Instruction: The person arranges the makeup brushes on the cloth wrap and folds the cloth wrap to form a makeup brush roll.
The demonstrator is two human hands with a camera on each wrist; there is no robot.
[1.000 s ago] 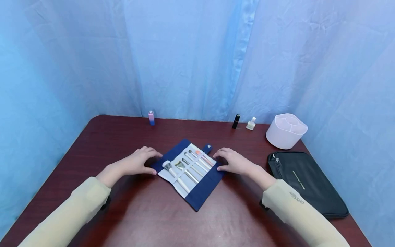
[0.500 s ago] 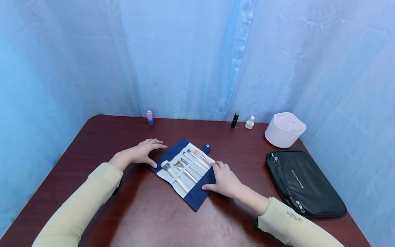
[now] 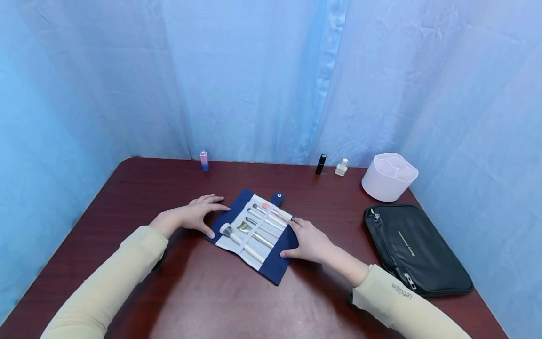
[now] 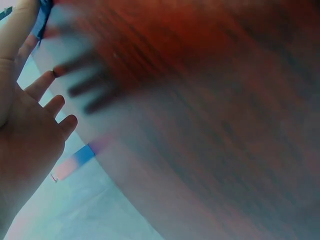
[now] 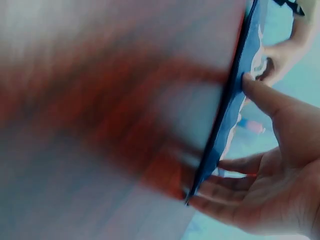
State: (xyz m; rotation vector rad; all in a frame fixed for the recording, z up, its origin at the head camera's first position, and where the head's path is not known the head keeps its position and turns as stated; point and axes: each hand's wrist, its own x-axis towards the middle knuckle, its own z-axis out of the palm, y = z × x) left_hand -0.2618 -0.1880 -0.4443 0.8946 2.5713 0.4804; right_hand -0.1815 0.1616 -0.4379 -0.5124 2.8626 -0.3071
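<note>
An opened navy brush roll (image 3: pixel 275 263) with a pale lining lies flat on the table in the head view. Several makeup brushes (image 3: pixel 256 253) sit under its white elastic strap, one with an orange tip. The thumb and index finger of my left hand (image 3: pixel 192 215) touch the roll's left flap, its other fingers stretched out over the table. My right hand (image 3: pixel 311 242) rests its thumb and fingertips on the right flap, spread apart. In the right wrist view, that thumb presses on the navy cloth (image 5: pixel 231 112). A snap tab (image 3: pixel 277 198) sticks out at the far side.
A black zipped case (image 3: pixel 417 249) lies at the right, with a white divided holder (image 3: pixel 384 181) behind it. Along the back edge stand a black tube (image 3: pixel 321 164), a small clear bottle (image 3: pixel 341 167) with a white cap and a pink-and-blue tube (image 3: pixel 204 161). Blue curtains surround the table (image 3: pixel 203 301).
My right hand has moved from the far right corner of the brush roll nearer along its right flap. The roll has turned slightly counter-clockwise. My left hand has shifted its fingers onto the left flap.
</note>
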